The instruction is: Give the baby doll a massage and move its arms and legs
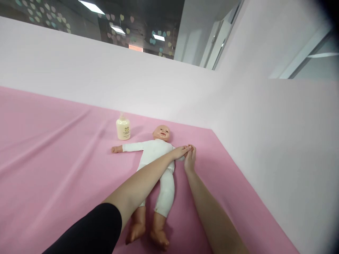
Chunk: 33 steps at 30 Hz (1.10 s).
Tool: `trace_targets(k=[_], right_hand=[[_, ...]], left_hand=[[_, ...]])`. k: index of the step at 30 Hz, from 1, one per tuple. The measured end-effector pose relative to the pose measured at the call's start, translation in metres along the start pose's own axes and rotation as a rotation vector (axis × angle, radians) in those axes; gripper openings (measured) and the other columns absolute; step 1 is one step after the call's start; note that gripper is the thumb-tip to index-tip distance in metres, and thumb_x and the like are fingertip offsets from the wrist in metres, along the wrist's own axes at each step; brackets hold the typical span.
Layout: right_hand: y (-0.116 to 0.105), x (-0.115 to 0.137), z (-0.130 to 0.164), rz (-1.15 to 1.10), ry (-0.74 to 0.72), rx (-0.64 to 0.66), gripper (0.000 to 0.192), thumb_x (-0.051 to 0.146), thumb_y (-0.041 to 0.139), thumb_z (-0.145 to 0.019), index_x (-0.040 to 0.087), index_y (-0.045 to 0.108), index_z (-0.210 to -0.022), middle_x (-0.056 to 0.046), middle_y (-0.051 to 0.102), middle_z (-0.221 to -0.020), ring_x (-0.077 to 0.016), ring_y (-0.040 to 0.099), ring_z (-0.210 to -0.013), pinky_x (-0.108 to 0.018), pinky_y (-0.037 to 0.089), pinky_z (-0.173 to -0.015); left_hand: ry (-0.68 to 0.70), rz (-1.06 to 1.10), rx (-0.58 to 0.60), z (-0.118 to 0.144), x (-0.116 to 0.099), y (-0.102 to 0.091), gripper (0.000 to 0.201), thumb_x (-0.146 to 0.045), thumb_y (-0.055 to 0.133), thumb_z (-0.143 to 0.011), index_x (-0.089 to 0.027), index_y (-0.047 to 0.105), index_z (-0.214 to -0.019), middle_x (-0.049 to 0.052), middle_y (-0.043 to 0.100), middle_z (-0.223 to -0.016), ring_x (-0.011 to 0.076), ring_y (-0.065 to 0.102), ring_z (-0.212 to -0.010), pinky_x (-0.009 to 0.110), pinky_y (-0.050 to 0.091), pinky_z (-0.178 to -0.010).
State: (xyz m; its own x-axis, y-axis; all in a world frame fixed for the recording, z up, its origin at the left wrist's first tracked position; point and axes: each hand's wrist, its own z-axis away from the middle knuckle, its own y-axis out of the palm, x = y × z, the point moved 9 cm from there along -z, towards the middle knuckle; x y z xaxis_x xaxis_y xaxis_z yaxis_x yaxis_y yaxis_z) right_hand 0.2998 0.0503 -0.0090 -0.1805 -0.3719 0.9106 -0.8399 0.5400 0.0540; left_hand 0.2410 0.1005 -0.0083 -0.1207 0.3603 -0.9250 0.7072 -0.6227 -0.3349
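Doll (pixel 156 155) in a white bodysuit is lying face up on a pink sheet (pixel 53 158), near the middle of the view, its head pointing toward 12 o'clock and its bare feet toward 6 o'clock. One sleeved arm is stretching out toward 9 o'clock, ending in a small bare hand. The other arm, on the 3 o'clock side, is being covered by the person's two hands. The left hand (pixel 180 152) is reaching in from 7 o'clock, its forearm crossing over the doll's torso and hip, fingers (pixel 186 149) lying straight and pressed together over the doll's far arm. The right hand (pixel 190 159) is coming up from 5 o'clock, its fingertips meeting those of the left hand at the end of the doll's arm; whether these fingers are pinching the arm or only resting on it cannot be told. A black sleeve (pixel 92 233) is showing at 7 o'clock on the left arm. A cream bottle (pixel 123 128) is standing upright on the sheet at 11 o'clock from the doll's head, near but apart. Pale walls (pixel 265 141) are rising behind and at 3 o'clock.
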Motion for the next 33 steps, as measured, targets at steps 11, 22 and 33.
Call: trace_targets(k=[11,22,33], right_hand=[[-0.005,0.004,0.005,-0.011,0.037,-0.037,0.029,0.048,0.04,-0.085,0.02,0.049,-0.084,-0.001,0.054,-0.079,-0.0151,0.054,-0.076,-0.029,0.045,-0.074],[-0.005,-0.003,0.001,0.031,0.022,-0.031,0.03,0.044,0.031,-0.085,0.021,0.043,-0.102,-0.008,0.052,-0.104,-0.0182,0.053,-0.098,-0.035,0.043,-0.09],[-0.004,-0.016,-0.001,-0.015,0.015,-0.051,0.035,0.049,0.035,-0.086,0.02,0.051,-0.098,-0.007,0.059,-0.098,-0.019,0.056,-0.096,-0.039,0.043,-0.092]], left_hand=[[0.008,0.022,0.033,0.005,-0.002,0.002,0.051,-0.057,0.035,-0.089,-0.013,0.058,-0.077,-0.001,0.057,-0.066,0.0114,0.051,-0.066,0.023,0.042,-0.068],[0.001,0.0,-0.057,0.001,0.003,-0.005,0.042,-0.052,0.04,-0.088,-0.014,0.058,-0.083,0.0,0.059,-0.076,0.0125,0.053,-0.073,0.025,0.041,-0.075],[-0.053,-0.056,-0.093,0.001,0.007,-0.006,0.049,-0.039,0.024,-0.095,-0.01,0.063,-0.092,0.008,0.067,-0.09,0.016,0.059,-0.086,0.03,0.044,-0.085]])
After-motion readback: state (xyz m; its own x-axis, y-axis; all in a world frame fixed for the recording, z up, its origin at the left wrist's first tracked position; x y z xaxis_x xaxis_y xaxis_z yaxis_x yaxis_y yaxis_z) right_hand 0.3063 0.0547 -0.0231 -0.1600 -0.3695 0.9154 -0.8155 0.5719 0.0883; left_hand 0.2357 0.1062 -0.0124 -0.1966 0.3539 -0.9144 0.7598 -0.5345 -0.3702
